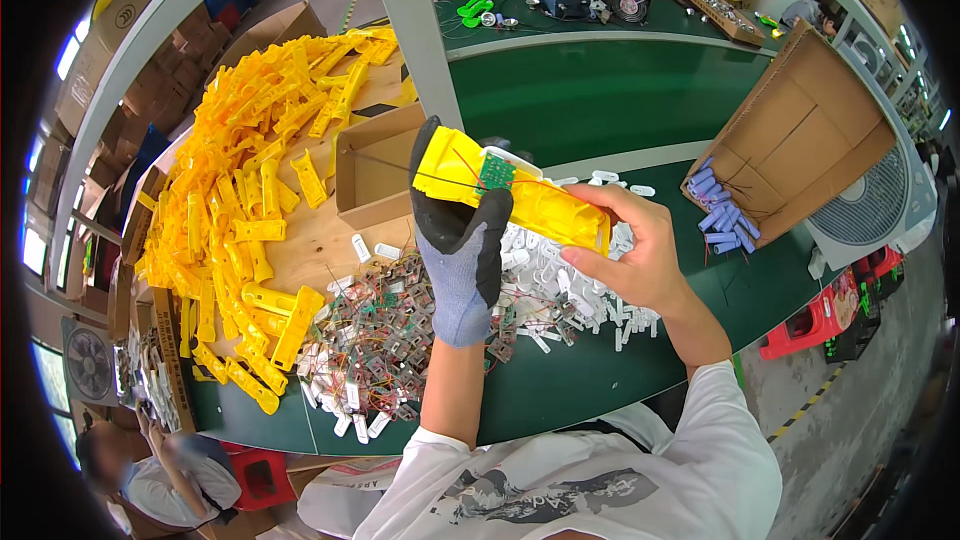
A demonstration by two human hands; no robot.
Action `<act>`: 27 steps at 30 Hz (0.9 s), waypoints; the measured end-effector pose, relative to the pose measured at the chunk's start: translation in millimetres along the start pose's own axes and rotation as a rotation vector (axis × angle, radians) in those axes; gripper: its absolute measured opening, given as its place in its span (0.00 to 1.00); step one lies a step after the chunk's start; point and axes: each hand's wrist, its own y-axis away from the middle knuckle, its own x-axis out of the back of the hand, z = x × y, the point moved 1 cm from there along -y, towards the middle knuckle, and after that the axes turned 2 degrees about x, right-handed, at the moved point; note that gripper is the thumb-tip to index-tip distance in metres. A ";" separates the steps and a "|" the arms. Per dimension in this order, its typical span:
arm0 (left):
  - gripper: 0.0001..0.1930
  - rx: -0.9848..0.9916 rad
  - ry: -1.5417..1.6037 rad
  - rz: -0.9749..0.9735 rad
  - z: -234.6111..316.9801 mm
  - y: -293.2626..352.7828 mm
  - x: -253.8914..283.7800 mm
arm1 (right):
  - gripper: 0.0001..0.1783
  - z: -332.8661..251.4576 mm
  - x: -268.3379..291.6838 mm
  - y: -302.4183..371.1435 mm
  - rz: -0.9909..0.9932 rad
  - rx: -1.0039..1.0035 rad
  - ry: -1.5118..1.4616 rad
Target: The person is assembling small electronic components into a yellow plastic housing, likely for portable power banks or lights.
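Note:
Above the bench, both hands hold a long yellow plastic housing (560,215) tilted down to the right. A small green circuit board (497,171) with thin wires lies at its upper left part, beside a white piece. My left hand (462,260), in a grey and black glove, is closed around the left end, thumb next to the board. My right hand (645,250), bare, pinches the right end between thumb and fingers. Beneath them lie a heap of wired circuit boards (365,335) and a pile of small white plastic parts (610,305).
A large heap of yellow housings (250,110) covers the left side. An open cardboard box (375,165) stands behind my left hand. At right, a tilted carton (810,130) holds purple cylindrical cells (722,210). A grey post (415,30) rises at the back; other people sit nearby.

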 end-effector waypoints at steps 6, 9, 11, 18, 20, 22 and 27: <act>0.48 -0.278 -0.249 0.183 8.3 7.4 -8.9 | 0.27 0.0 18.4 10.9 0.143 0.006 -0.118; 0.51 -0.633 -1.084 0.132 32.1 14.9 -9.9 | 0.25 10.4 42.9 26.5 0.166 0.032 0.252; 0.38 -0.563 -1.376 -0.253 50.8 23.7 -29.8 | 0.25 14.3 48.5 35.9 0.106 0.012 0.254; 0.18 -0.253 -1.257 -0.887 -18.3 29.7 -54.2 | 0.26 19.2 64.2 83.3 -0.002 -0.015 0.208; 0.15 -0.217 -1.172 -0.994 -28.2 33.2 -59.2 | 0.26 23.8 71.2 97.9 -0.035 -0.093 0.134; 0.12 -0.053 -1.047 -1.059 -35.5 39.8 -66.0 | 0.25 25.0 76.8 112.4 -0.019 -0.127 0.112; 0.08 0.252 -0.954 -0.970 -45.1 59.5 -72.8 | 0.24 30.0 80.5 156.5 -0.027 -0.249 0.023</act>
